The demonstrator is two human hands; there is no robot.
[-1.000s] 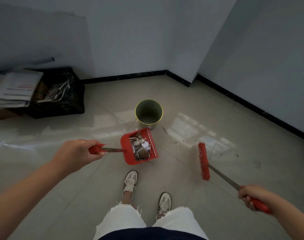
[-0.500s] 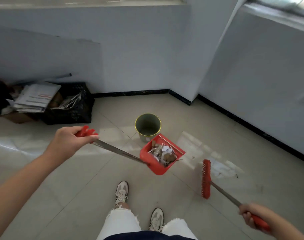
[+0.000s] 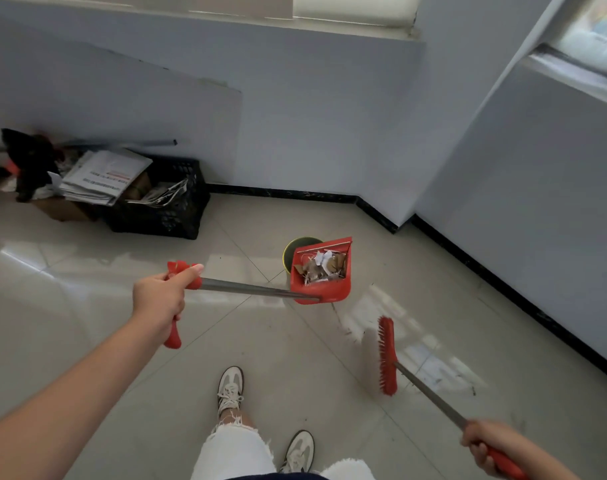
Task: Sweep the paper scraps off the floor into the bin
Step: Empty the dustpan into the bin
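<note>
1. Tiled floor [image 3: 87, 306] beneath pale walls; black crate [image 3: 163, 209] of newspapers, upper left.
2. Red broom [image 3: 387, 355], lower right, right hand [image 3: 485, 448] clenched on its handle.
3. Red dustpan [image 3: 321, 271] holding paper scraps [image 3: 324, 263], centre frame, overlapping green bin [image 3: 295, 249].
4. Left hand [image 3: 162, 296] gripping dustpan's handle.

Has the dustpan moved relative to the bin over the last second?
Yes. The dustpan has been lifted and carried toward the bin, now overlapping its rim.
</note>
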